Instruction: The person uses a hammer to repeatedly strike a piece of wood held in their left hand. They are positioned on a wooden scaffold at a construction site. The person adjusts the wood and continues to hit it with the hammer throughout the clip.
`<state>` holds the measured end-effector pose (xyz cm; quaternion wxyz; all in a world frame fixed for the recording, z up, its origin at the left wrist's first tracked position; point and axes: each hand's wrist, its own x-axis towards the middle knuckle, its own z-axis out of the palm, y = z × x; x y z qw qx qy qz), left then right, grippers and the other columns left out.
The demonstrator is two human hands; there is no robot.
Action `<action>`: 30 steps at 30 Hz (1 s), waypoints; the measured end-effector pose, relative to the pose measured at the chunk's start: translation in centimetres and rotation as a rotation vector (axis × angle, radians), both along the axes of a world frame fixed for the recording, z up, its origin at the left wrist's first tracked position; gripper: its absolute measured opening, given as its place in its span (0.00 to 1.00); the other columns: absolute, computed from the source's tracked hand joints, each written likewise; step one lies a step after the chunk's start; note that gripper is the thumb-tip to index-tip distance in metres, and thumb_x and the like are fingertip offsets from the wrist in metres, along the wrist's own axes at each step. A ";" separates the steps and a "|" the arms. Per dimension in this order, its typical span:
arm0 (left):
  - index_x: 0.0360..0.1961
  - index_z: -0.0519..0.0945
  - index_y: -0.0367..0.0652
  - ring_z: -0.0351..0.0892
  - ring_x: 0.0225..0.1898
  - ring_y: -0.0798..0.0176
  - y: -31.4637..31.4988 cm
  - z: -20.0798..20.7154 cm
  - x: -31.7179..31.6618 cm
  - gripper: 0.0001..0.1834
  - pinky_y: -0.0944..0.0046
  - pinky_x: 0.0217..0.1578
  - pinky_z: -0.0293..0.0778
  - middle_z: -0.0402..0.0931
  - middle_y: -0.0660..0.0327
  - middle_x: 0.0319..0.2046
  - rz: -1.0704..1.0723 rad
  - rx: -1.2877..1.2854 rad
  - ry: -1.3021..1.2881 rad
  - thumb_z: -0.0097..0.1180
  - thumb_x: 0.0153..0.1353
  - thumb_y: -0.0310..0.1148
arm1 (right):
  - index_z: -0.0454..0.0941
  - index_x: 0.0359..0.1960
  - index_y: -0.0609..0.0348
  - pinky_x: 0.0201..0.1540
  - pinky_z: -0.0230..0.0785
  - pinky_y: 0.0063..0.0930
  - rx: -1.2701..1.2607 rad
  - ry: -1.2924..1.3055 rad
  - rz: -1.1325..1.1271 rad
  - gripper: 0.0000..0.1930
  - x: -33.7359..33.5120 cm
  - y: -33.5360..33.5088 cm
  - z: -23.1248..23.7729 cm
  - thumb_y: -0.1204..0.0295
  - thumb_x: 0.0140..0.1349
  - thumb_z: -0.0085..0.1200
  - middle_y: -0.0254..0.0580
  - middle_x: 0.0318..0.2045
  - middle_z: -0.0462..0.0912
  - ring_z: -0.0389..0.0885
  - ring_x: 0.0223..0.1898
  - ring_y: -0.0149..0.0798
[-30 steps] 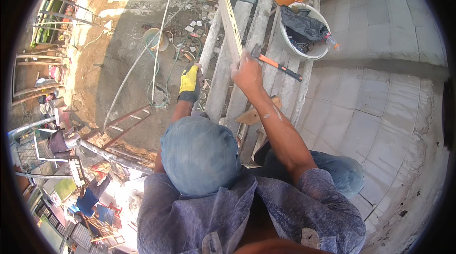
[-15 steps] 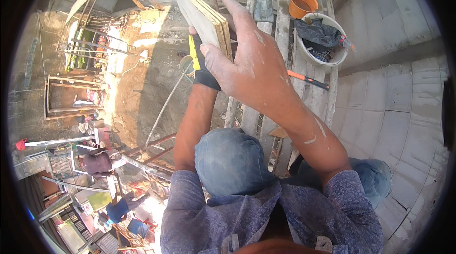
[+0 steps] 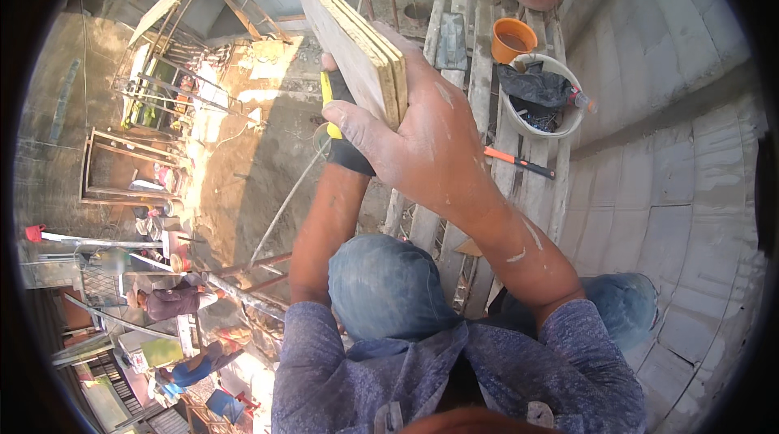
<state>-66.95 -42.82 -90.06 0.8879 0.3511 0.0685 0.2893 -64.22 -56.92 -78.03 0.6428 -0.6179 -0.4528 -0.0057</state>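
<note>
Left hand (image 3: 337,92) now on boards (image 3: 357,43) opposite right hand (image 3: 434,130), bottle label (image 3: 577,98) illegible

Bright daylight, washed-out glare lower left, fisheye-curved edges.

Right hand (image 3: 430,134) was bare, thumb (image 3: 357,126) out toward 10 o'clock; right forearm (image 3: 519,243) ran toward 10:30. Left hand (image 3: 335,109) gloved, partly hidden; left forearm (image 3: 329,223) pointed near 12.

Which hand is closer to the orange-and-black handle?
Right. The right hand is just left of the handle; the gloved left hand is farther left, past the board.
</note>
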 end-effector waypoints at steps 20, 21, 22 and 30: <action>0.65 0.73 0.47 0.80 0.51 0.40 24.7 16.4 -7.9 0.23 0.48 0.54 0.74 0.80 0.39 0.49 1.291 1.884 1.086 0.47 0.70 0.33 | 0.69 0.63 0.74 0.59 0.72 0.37 0.195 0.590 0.226 0.29 2.4 -5.4 -2.4 0.68 0.66 0.59 0.56 0.55 0.80 0.80 0.56 0.45; 0.71 0.63 0.46 0.77 0.56 0.40 27.4 16.6 -10.2 0.27 0.49 0.58 0.70 0.76 0.38 0.55 1.239 2.389 0.876 0.38 0.71 0.28 | 0.67 0.64 0.74 0.60 0.71 0.38 0.269 0.694 0.324 0.29 2.4 -5.0 -2.5 0.68 0.66 0.58 0.56 0.56 0.79 0.79 0.58 0.45; 0.71 0.64 0.44 0.77 0.56 0.40 25.4 16.9 -9.0 0.27 0.49 0.58 0.70 0.76 0.39 0.55 1.117 2.279 1.036 0.38 0.71 0.28 | 0.66 0.65 0.73 0.61 0.71 0.38 0.342 0.758 0.361 0.30 3.7 -4.9 -2.7 0.68 0.66 0.58 0.56 0.58 0.77 0.78 0.59 0.45; 0.55 0.82 0.38 0.81 0.46 0.62 12.2 24.6 -8.5 0.22 0.61 0.48 0.77 0.83 0.57 0.45 0.507 1.014 0.531 0.59 0.70 0.45 | 0.66 0.65 0.68 0.64 0.68 0.43 0.239 0.419 -0.214 0.31 11.0 -5.2 -3.9 0.69 0.64 0.64 0.52 0.56 0.75 0.76 0.59 0.48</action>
